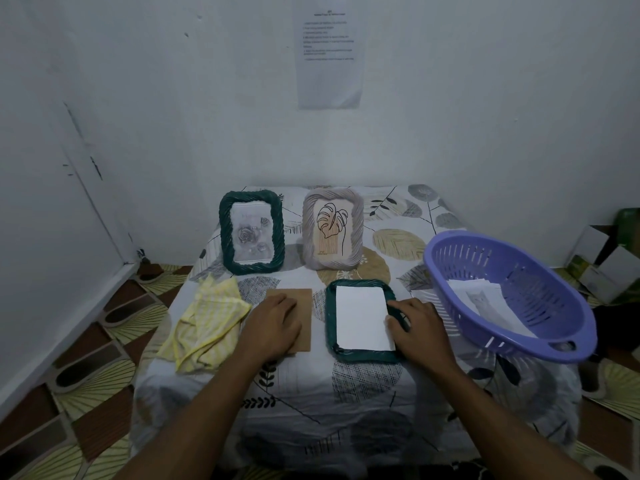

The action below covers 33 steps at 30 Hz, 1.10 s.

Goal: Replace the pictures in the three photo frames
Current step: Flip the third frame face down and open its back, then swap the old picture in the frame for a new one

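Note:
A dark green photo frame [360, 356] lies face down on the table with a white sheet [362, 318] in its back opening. My right hand [417, 325] rests on the frame's right rim, fingertips touching the sheet's edge. My left hand [273, 325] lies flat on a brown backing board [304, 315] left of that frame. Behind stand two upright frames: a dark green frame [251, 232] with a rose picture and a pale grey frame [333, 228] with a leaf drawing.
A purple slotted basket [540, 344] with several paper pictures [481, 296] sits at the table's right edge. A yellow striped cloth [207, 322] lies crumpled at the left. The table [311, 403] wears a leaf-print cover and stands against a white wall. Boxes [602, 265] sit on the floor at right.

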Available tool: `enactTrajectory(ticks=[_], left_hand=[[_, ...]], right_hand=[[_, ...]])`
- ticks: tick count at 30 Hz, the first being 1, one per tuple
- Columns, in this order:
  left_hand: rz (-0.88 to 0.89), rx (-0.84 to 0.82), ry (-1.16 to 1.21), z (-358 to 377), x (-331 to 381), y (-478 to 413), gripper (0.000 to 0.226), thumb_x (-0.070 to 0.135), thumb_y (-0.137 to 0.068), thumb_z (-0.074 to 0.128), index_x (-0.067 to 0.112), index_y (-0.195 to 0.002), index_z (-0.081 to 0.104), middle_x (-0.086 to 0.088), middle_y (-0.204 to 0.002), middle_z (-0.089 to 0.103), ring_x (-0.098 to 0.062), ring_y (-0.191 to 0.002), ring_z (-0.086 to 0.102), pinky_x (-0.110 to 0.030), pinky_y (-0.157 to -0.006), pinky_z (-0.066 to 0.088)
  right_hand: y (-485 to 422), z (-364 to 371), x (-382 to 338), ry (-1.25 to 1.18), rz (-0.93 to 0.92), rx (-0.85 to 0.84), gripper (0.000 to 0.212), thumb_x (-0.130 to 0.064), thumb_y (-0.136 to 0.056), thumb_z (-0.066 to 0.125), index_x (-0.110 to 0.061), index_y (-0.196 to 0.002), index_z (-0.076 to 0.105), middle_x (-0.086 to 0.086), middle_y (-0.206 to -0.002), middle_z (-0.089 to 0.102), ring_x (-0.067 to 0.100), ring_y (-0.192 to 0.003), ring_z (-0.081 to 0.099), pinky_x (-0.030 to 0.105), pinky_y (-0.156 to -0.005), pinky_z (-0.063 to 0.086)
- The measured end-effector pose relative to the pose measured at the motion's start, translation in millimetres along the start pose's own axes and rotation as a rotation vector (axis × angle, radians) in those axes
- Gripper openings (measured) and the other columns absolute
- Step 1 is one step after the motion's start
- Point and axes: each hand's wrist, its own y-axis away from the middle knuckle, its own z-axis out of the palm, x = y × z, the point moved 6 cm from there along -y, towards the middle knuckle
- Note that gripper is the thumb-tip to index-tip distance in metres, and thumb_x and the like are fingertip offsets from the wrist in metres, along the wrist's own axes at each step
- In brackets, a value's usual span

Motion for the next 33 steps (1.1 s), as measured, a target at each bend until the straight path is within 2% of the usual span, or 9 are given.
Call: enactTrajectory(ticks=[5,9,11,13,18,23,27,31,33], left_hand=[[-0.019,0.026,0.003,-2,-3,-1,0.066,0.041,-0.079,0.034,0.01,-0.135,0.051,-0.012,-0.145,0.044,-0.027,-0.131,0.042,-0.035,-0.108,0.033],[0.069,0.214,-0.012,-11,21,-2,0.049,0.034,-0.084,0.037,0.007,-0.113,0.064,-0.011,-0.116,0.065,-0.028,-0.107,0.058,-0.036,-0.093,0.043],[0.116,0.225,0.017,-7,41,-3,0.047,0.038,-0.083,0.038,0.01,-0.107,0.067,-0.007,-0.108,0.067,-0.024,-0.101,0.059,-0.034,-0.089,0.044],[0.118,0.175,0.018,4,61,-5,0.043,0.044,-0.084,0.043,0.014,-0.104,0.066,-0.004,-0.11,0.064,-0.022,-0.105,0.056,-0.034,-0.088,0.043],[0.031,0.151,0.052,29,78,-8,0.054,0.057,-0.08,0.054,0.026,-0.124,0.058,-0.001,-0.127,0.055,-0.022,-0.121,0.041,-0.041,-0.102,0.035],[-0.024,0.202,0.184,32,74,-6,0.049,0.049,-0.076,0.065,0.023,-0.116,0.064,-0.004,-0.129,0.053,-0.023,-0.124,0.04,-0.041,-0.105,0.033],[-0.019,0.264,0.238,24,78,-2,0.041,0.038,-0.074,0.072,0.018,-0.108,0.06,-0.002,-0.113,0.054,-0.021,-0.109,0.045,-0.041,-0.095,0.039],[-0.051,0.289,0.287,19,81,-4,0.017,0.021,-0.076,0.069,0.023,-0.088,0.057,0.006,-0.084,0.059,-0.019,-0.087,0.052,-0.043,-0.083,0.045],[-0.09,0.285,0.404,17,78,-8,0.017,0.013,-0.077,0.067,0.023,-0.086,0.057,0.008,-0.073,0.06,-0.017,-0.078,0.056,-0.04,-0.076,0.049]], right_hand=[[1,-1,-2,0.012,-0.013,-0.019,0.044,-0.038,-0.09,0.044,-0.019,-0.127,0.061,0.001,-0.12,0.063,0.023,-0.107,0.049,0.037,-0.09,0.041],[1,0,0,-0.007,-0.012,0.012,0.034,-0.028,-0.094,0.053,-0.019,-0.126,0.061,0.002,-0.121,0.064,0.023,-0.108,0.049,0.036,-0.09,0.04],[1,-1,0,-0.022,-0.009,0.028,0.033,-0.028,-0.094,0.052,-0.018,-0.124,0.062,0.003,-0.119,0.064,0.023,-0.107,0.05,0.036,-0.091,0.04],[1,-1,-1,-0.029,-0.015,0.034,0.033,-0.028,-0.094,0.05,-0.018,-0.123,0.062,0.004,-0.117,0.065,0.022,-0.106,0.05,0.034,-0.089,0.039],[2,-2,-1,-0.028,-0.019,0.005,0.037,-0.031,-0.093,0.05,-0.017,-0.126,0.06,0.003,-0.12,0.063,0.021,-0.107,0.049,0.034,-0.09,0.04],[1,-2,1,-0.025,-0.017,0.011,0.038,-0.033,-0.092,0.053,-0.017,-0.127,0.06,0.003,-0.12,0.063,0.022,-0.109,0.049,0.037,-0.092,0.042],[2,-3,0,-0.026,0.0,-0.004,0.051,-0.043,-0.087,0.044,-0.018,-0.128,0.06,0.002,-0.121,0.062,0.023,-0.111,0.049,0.038,-0.093,0.042],[2,-4,-1,-0.107,-0.007,0.022,0.037,-0.026,-0.091,0.056,-0.016,-0.127,0.06,0.003,-0.119,0.061,0.022,-0.111,0.051,0.037,-0.094,0.044],[1,-8,-1,-0.169,-0.008,0.058,0.034,-0.018,-0.092,0.056,-0.014,-0.124,0.061,0.003,-0.119,0.059,0.02,-0.112,0.052,0.035,-0.096,0.044]])
